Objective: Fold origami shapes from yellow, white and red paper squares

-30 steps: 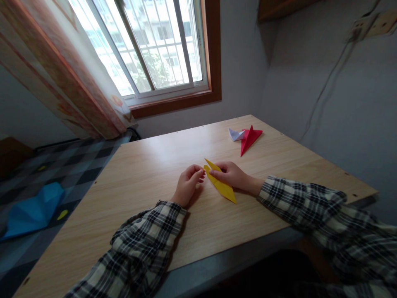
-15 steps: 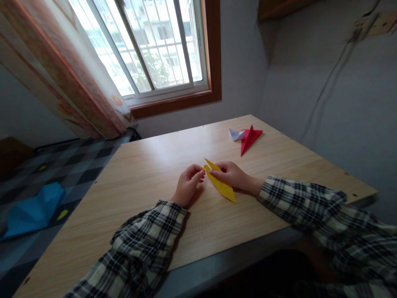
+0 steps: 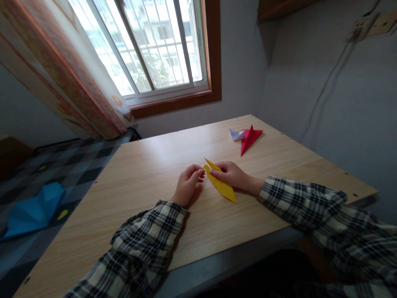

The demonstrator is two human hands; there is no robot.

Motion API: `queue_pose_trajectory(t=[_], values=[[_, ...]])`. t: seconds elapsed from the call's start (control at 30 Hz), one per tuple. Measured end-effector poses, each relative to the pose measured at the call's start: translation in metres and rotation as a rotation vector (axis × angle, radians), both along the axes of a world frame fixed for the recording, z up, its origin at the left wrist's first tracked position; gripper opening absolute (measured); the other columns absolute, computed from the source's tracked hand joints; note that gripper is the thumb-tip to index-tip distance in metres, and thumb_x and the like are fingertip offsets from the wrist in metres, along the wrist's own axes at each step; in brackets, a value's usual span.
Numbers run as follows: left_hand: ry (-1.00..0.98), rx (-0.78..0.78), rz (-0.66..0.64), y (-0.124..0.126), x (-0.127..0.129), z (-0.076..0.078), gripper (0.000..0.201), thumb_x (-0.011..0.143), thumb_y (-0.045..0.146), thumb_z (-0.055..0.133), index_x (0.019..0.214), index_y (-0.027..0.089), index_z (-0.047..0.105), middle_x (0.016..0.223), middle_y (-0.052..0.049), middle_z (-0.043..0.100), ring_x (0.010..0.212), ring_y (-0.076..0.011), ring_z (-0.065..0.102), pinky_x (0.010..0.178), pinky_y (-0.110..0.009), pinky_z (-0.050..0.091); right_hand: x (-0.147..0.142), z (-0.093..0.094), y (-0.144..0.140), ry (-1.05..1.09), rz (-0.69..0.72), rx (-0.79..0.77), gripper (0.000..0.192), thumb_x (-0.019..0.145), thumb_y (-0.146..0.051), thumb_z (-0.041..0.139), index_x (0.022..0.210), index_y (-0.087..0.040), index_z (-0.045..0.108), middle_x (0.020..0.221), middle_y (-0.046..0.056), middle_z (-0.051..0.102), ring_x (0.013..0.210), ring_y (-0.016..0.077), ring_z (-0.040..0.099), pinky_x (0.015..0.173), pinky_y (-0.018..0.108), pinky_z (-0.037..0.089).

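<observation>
A folded yellow paper, long and pointed, lies on the wooden table in front of me. My left hand pinches a small flap at its upper left end between thumb and fingers. My right hand rests flat on the paper's upper part and presses it against the table. Both sleeves are checked.
A folded red paper and a small white folded paper lie at the table's far right. A window and a curtain stand behind the table. A blue sheet lies on the checked floor to the left. A wall is close on the right.
</observation>
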State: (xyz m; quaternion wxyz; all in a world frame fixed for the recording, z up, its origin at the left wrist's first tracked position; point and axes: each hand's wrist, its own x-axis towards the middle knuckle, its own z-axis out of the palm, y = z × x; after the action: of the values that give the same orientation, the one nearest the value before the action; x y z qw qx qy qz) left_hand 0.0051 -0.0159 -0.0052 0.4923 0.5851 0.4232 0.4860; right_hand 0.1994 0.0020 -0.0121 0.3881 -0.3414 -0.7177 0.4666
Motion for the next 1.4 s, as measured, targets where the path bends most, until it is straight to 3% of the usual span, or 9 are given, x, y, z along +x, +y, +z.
queue_pose_trajectory(t=[1.03, 1.4], values=[[0.113, 0.066, 0.038, -0.0003, 0.0011, 0.0040, 0.016, 0.078, 0.034, 0.065, 0.077, 0.018, 0.063, 0.076, 0.000, 0.062, 0.071, -0.0128, 0.057, 0.067, -0.026, 0.050, 0.0009, -0.0008, 0.0016, -0.016, 0.019, 0.031, 0.035, 0.088, -0.049, 0.061, 0.078, -0.015, 0.062, 0.068, -0.002, 0.050, 0.062, 0.0113, 0.043, 0.053, 0.025, 0.030], [0.094, 0.034, 0.047, -0.0016, 0.0010, 0.0033, 0.024, 0.085, 0.040, 0.061, 0.078, 0.018, 0.064, 0.077, -0.002, 0.063, 0.074, -0.0141, 0.060, 0.069, -0.026, 0.051, 0.0004, -0.0001, 0.0006, -0.009, 0.016, 0.014, 0.038, 0.088, -0.051, 0.061, 0.078, -0.015, 0.062, 0.068, -0.001, 0.051, 0.062, 0.0114, 0.044, 0.052, 0.024, 0.030]])
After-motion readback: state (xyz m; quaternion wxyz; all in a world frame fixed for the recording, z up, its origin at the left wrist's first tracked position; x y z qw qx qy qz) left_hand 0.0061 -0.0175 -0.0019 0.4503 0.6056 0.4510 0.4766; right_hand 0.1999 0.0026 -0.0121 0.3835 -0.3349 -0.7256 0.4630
